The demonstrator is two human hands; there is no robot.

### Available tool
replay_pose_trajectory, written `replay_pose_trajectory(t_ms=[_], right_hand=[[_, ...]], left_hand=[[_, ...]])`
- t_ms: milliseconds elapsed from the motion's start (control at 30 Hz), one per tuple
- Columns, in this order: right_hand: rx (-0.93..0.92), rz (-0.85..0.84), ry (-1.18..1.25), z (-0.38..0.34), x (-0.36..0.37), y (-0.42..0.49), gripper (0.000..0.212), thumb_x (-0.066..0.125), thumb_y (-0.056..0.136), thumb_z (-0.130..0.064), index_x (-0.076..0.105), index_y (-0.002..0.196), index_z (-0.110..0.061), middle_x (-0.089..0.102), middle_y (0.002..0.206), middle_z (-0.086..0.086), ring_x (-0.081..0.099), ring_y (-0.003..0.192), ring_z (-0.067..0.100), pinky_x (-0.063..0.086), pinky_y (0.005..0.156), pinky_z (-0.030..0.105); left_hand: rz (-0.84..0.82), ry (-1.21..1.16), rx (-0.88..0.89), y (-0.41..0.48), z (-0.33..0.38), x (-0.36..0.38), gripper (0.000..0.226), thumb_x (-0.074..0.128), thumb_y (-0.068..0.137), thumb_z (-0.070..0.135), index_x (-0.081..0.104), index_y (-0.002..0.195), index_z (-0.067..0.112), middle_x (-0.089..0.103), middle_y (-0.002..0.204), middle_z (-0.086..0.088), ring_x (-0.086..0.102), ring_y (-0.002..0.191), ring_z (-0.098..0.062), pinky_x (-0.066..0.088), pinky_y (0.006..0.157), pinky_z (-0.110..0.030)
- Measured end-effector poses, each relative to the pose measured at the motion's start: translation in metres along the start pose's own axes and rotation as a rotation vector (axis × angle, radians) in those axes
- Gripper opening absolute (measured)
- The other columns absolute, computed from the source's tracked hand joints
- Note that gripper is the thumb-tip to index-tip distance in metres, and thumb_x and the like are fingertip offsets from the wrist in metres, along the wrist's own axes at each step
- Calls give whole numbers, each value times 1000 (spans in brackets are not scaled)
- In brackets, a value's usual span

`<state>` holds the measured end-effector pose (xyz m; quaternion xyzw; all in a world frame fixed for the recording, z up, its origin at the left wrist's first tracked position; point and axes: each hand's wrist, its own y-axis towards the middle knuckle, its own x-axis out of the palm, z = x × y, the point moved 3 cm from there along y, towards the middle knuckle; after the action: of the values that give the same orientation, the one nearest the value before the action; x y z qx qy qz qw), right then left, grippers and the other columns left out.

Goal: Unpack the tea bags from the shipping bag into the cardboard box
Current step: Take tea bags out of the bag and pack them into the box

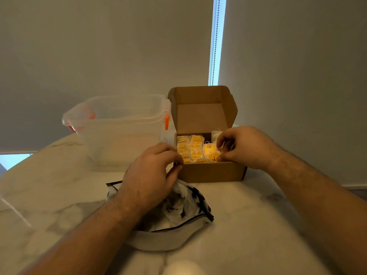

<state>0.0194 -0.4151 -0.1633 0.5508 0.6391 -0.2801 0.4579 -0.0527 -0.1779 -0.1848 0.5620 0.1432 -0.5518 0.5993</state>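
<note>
Brown cardboard box (210, 172), yellow-and-white tea bags (190, 148), black-and-white patterned shipping bag (178, 211), white marbled table (248, 215).

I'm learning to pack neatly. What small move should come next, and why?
Probably lower the tea bags pinched in the right hand into the right side of the box: the left rows look packed, that side sits looser, and the left hand holds the front corner steady.

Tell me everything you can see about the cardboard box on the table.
The brown corrugated cardboard box stands on the marbled white table, its hinged lid flipped up and back. Rows of yellow-tagged tea bags fill its left and middle. The right hand reaches in on the right, pinching one; the left hand touches its front left corner with curled fingers.
</note>
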Motion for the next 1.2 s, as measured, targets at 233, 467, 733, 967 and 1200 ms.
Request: replay_pose_trajectory(t_ms=[233,467,733,967,1200], right_hand=[[-72,-23,-59,-11,-4,-19,17,69,95,-39,80,105,-32,72,94,-16,62,83,4,51,70,19],[-69,-21,-179,-19,2,-21,29,59,98,-48,79,109,-31,74,93,-11,63,81,7,51,67,22],[-74,-278,-66,-32,-11,3,18,77,90,-36,79,107,-30,72,100,-16,65,91,5,53,77,21],[-29,-215,23,-30,-18,12,3,79,90,-30,76,90,-31,71,88,-14,67,75,1,49,59,18],[43,-110,88,-13,-5,9,15,79,88,-16,71,86,-29,70,99,-8,68,87,11,64,72,30]], left_hand=[[5,-4,-18,-1,0,0,15,69,93,28,75,107,29,62,115,14,59,101,-5,59,84,-31],[-15,-20,-36,-2,1,-1,16,69,94,28,74,108,30,62,115,16,60,99,-4,59,85,-32],[-28,-1,-49,-2,2,0,18,68,95,28,74,112,31,61,119,16,59,100,-3,58,87,-30],[-22,-16,-49,-3,0,0,18,68,95,29,74,112,31,60,120,16,60,101,-4,59,87,-31],[-22,-17,-34,-2,-1,1,18,68,95,29,73,111,31,59,119,17,60,98,-2,59,86,-29]])
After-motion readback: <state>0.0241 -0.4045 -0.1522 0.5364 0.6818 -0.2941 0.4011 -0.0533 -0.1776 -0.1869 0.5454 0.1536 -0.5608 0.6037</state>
